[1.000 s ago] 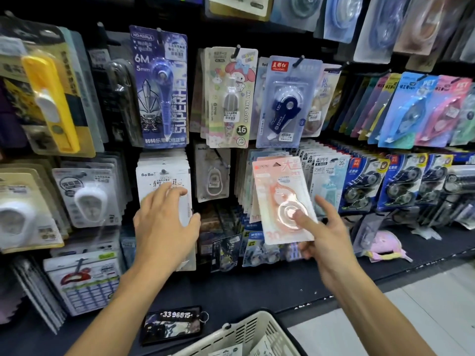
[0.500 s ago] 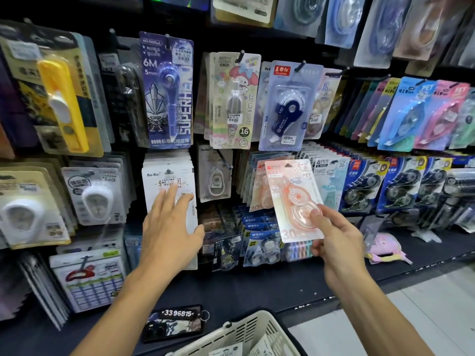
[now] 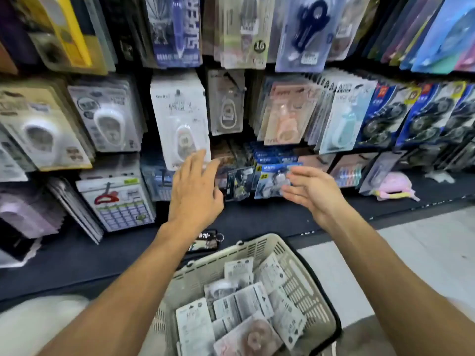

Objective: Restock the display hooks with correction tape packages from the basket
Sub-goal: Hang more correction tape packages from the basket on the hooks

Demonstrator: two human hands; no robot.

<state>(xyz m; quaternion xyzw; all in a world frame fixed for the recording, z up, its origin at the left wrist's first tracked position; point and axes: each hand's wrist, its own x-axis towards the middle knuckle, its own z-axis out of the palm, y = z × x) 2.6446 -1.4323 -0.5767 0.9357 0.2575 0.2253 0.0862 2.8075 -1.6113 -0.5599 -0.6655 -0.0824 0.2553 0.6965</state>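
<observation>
**Two empty hands between a stocked display wall and a basket**

A display wall (image 3: 257,73) fills the upper view, hung with rows of carded correction tape packages, their edges blurred. Among them a peach-coloured package (image 3: 284,116) hangs at the front of a middle-row hook, right of centre, beside a pale blue one (image 3: 341,119). Below the wall runs a dark shelf (image 3: 257,219) with a key tag (image 3: 205,241) lying on it. At the bottom sits a cream plastic basket (image 3: 303,276) holding a loose pile of correction tape packages (image 3: 241,307), mostly back side up. The left hand (image 3: 195,194) reaches toward the lower hooks, fingers straight and spread, holding nothing. The right hand (image 3: 313,188) hovers nearby, palm inward, fingers relaxed and empty.
</observation>
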